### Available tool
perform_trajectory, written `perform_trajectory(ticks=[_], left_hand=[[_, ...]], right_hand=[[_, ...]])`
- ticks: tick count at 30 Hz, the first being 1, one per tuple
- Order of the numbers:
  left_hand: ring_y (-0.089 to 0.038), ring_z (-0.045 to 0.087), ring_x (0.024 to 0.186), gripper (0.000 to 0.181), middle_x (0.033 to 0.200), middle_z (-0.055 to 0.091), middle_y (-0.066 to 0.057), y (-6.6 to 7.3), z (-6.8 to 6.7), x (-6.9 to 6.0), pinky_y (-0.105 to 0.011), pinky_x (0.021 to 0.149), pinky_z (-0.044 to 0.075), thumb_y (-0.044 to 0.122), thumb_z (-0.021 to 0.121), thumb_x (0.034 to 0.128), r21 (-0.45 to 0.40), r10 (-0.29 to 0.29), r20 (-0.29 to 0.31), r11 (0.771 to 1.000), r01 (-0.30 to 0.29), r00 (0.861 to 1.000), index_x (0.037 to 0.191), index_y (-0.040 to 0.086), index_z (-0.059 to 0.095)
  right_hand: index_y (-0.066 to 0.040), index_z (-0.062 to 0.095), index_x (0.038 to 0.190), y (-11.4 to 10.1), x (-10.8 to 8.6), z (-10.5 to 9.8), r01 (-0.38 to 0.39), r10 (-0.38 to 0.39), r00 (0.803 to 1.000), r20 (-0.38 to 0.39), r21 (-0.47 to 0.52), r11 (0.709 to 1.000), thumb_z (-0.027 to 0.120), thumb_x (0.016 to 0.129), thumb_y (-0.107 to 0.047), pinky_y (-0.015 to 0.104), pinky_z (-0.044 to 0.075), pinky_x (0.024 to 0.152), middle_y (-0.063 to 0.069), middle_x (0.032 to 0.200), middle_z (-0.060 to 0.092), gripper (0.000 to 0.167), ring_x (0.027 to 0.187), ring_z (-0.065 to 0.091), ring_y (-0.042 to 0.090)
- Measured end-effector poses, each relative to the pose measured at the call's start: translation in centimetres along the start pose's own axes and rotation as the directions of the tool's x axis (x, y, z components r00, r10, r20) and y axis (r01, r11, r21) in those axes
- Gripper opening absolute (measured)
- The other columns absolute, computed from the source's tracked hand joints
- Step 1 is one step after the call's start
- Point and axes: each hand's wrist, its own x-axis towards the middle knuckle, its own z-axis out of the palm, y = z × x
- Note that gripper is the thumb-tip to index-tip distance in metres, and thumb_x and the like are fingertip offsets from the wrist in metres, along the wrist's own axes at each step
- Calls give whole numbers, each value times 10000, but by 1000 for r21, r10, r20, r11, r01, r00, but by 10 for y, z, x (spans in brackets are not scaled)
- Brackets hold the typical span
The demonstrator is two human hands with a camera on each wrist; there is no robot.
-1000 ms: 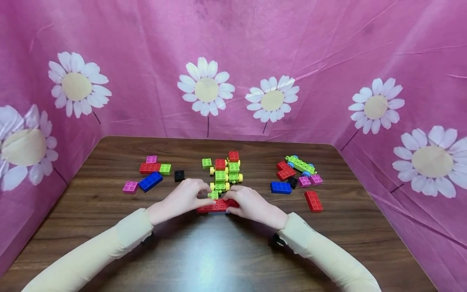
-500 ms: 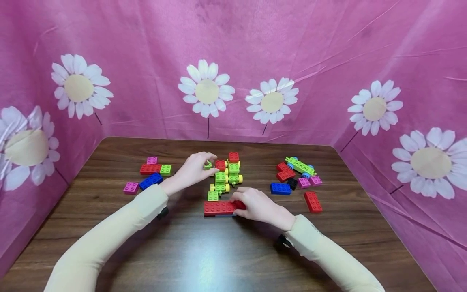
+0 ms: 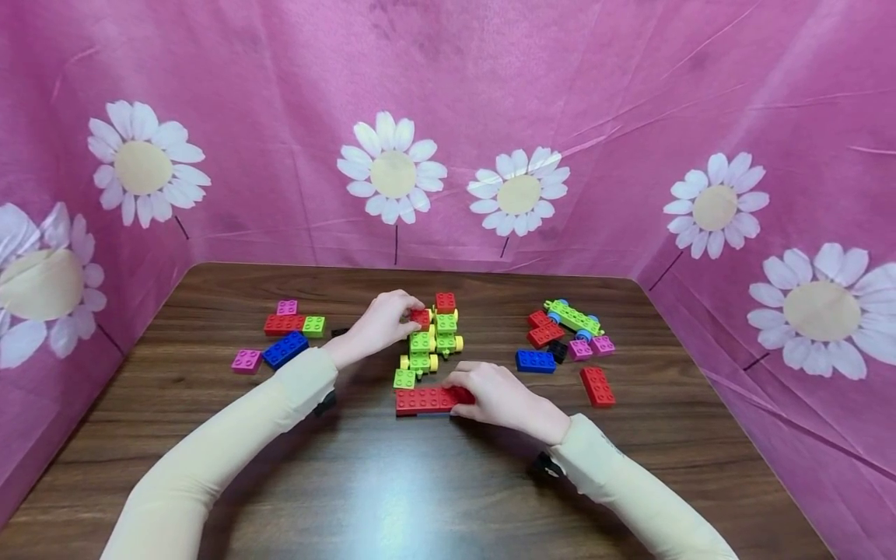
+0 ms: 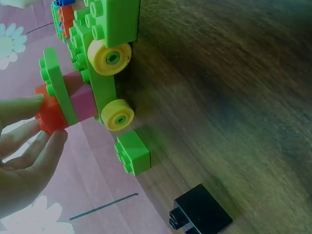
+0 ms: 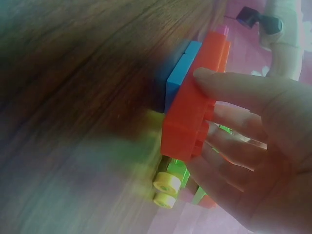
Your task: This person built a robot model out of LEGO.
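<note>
My left hand [image 3: 378, 327] has reached the far end of a lime-green toy car base [image 4: 100, 87] with yellow wheels. Its thumb and fingers pinch a red brick [image 4: 52, 114], which tops a stack of a lime plate [image 4: 59, 90] and a pink brick [image 4: 82, 100] on that base. Nearer the front, my right hand [image 3: 500, 397] grips the right end of a long row of red bricks [image 3: 423, 400]. Blue bricks [image 5: 179, 78] lie under this row. A second lime car [image 3: 446, 342] stands alongside the first, with a red brick [image 3: 445, 302] at its far end.
Left of the cars lie blue [image 3: 285, 350], red [image 3: 283, 324], pink [image 3: 246, 361] and black bricks [image 4: 202, 209], plus a lime brick [image 4: 134, 152]. On the right are a blue-wheeled lime car base [image 3: 572, 319], a blue brick [image 3: 536, 361] and a red brick [image 3: 597, 386].
My left hand has let go of the red row, moved away from me to the car's far end, and taken hold of the red brick there. My right hand still holds the row, shifted slightly right.
</note>
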Motion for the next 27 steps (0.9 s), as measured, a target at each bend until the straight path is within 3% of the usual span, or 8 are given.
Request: perform_trajectory(ticks=[4, 16, 27], left_hand=[[-285, 686, 946, 282, 1095, 708, -185, 1, -1, -3, -402, 836, 572, 77, 731, 877, -3, -7, 17, 1000, 7, 1000, 1134, -34, 699], [-287, 691, 964, 289, 1124, 727, -160, -2, 0, -9, -409, 834, 564, 97, 719, 896, 6, -7, 49, 1000, 7, 999, 1166, -2, 690], [-289, 685, 991, 288, 1120, 731, -153, -8, -11, -26, -434, 851, 562, 96, 724, 890, 24, 22, 54, 999, -23, 998, 1162, 6, 691]], right_hand=[[-168, 730, 1109, 3, -3, -2, -15, 15, 1000, 8, -4, 1000, 816, 812, -303, 203, 477, 616, -24, 981, 700, 338, 776, 601, 74], [-167, 725, 1110, 8, -13, -11, -40, 41, 999, 16, -13, 999, 805, 818, -315, 184, 475, 595, -27, 989, 692, 337, 760, 612, 70], [-178, 728, 1098, 9, -24, -24, -46, 46, 999, -24, 6, 999, 802, 813, -299, 179, 484, 623, -32, 1028, 703, 319, 787, 631, 64]])
